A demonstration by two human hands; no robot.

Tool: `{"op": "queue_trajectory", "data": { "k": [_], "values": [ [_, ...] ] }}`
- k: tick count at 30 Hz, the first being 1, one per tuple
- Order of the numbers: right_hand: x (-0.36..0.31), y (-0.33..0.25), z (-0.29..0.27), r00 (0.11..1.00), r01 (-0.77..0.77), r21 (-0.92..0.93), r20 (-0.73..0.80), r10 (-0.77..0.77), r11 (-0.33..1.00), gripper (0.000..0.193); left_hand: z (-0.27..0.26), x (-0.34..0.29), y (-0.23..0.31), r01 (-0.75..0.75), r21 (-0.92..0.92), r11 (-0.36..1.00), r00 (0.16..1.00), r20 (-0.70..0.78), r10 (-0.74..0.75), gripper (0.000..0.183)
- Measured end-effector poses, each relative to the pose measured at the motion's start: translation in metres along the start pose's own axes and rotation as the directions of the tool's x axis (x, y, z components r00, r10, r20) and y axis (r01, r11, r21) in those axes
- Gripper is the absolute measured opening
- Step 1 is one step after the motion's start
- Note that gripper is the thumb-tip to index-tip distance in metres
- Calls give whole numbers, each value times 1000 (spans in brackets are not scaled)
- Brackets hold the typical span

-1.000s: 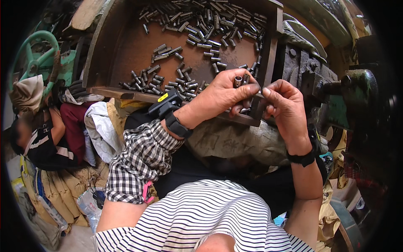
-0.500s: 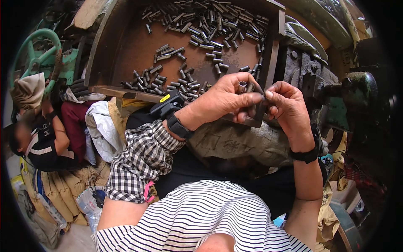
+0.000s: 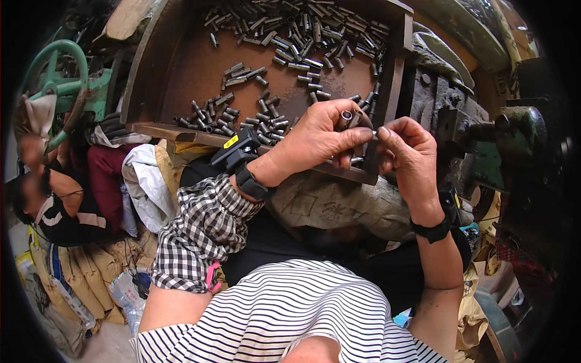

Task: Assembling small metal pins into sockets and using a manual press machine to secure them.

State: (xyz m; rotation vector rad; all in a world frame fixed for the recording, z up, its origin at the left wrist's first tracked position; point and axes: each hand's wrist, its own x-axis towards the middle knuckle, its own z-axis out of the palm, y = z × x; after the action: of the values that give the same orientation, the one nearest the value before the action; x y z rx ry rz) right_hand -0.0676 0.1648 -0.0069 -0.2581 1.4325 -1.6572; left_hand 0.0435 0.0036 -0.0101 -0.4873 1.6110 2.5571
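My left hand is closed around a few short metal tubes, one with its open round end facing up. My right hand is beside it, thumb and forefinger pinched together close to my left thumb tip. Something small and pale shows between the fingertips, too small to name. Both hands are over the near right corner of a wooden tray. Inside the tray lie many loose metal tubes, heaped at the far side, with smaller groups nearer me.
Dark machinery stands close on my right. At the left, another person sits beside a green handwheel. Sacking hangs below the tray, and a white cloth lies left of it.
My hands have drawn slightly apart, and my right fingers have shifted a little away from the left hand's tubes. The other person's hand has risen toward the handwheel.
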Motion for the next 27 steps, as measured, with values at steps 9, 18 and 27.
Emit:
{"op": "queue_trajectory", "data": {
  "k": [9,18,27],
  "values": [
    [-3,-16,-2,993,-6,-126,113,21,992,12,1,0,0,31,51,998,998,61,-34,21],
    [-5,5,7,994,96,3,55,-96,995,14,1,-2,5,72,-161,984,997,26,-69,17],
    [-104,-56,18,914,354,-253,-110,-390,900,20,-17,13,-14,-68,-200,977,994,-101,49,14]
  ]
}}
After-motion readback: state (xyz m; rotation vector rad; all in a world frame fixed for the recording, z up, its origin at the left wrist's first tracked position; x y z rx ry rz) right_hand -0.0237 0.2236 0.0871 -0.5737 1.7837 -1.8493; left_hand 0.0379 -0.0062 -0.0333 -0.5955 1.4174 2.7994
